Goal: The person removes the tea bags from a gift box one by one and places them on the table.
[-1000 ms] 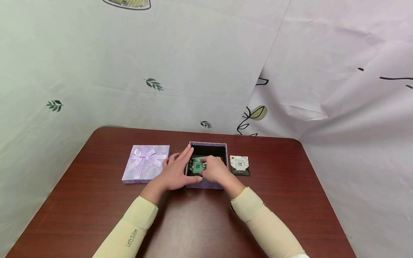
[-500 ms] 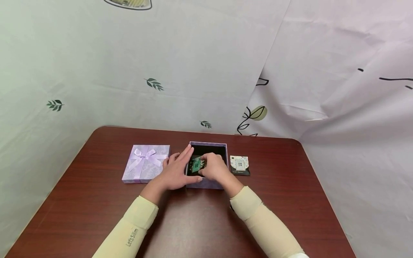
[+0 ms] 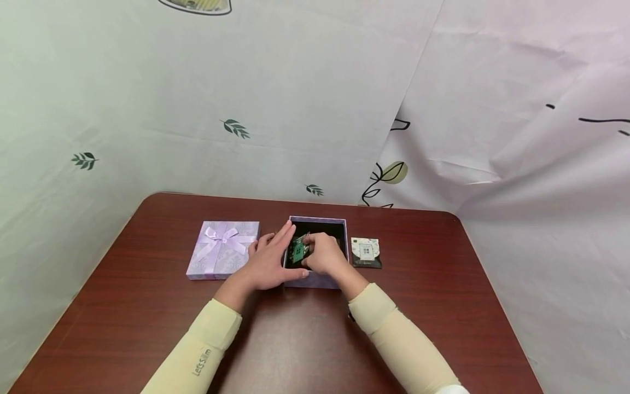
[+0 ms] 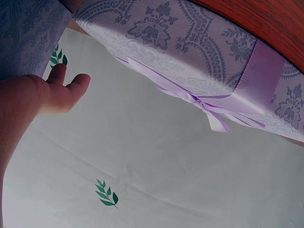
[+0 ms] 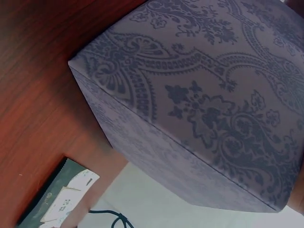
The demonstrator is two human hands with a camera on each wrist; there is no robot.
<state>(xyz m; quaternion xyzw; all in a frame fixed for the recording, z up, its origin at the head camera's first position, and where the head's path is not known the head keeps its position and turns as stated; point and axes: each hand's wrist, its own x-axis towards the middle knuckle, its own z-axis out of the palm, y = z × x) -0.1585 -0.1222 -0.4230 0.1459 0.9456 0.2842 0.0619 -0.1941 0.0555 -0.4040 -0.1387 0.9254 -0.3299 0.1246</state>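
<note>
An uncovered purple patterned gift box (image 3: 319, 280) with a dark interior stands mid-table. My left hand (image 3: 267, 265) rests along its left side, fingers extended and thumb toward the front. In the left wrist view, that hand (image 4: 52, 95) lies beside the box wall (image 4: 28, 42). My right hand (image 3: 326, 254) reaches inside and pinches a green-and-black flat packet (image 3: 298, 251), which is tilted near the left wall. The packet's right part is hidden behind the fingers. In the right wrist view, the box's outer wall (image 5: 204, 99) hides most of the hand.
Left of the box lies its purple lid (image 3: 221, 249) with a ribbon bow, close to my left fingers. A white-and-black packet (image 3: 366, 253) lies flat on the table to the right. Behind the brown table (image 3: 315, 334) hangs a pale printed cloth (image 3: 295, 98).
My right hand has shifted slightly left inside the box, and the green packet has turned from nearly flat to tilted, nearer the left wall. The left hand stays put.
</note>
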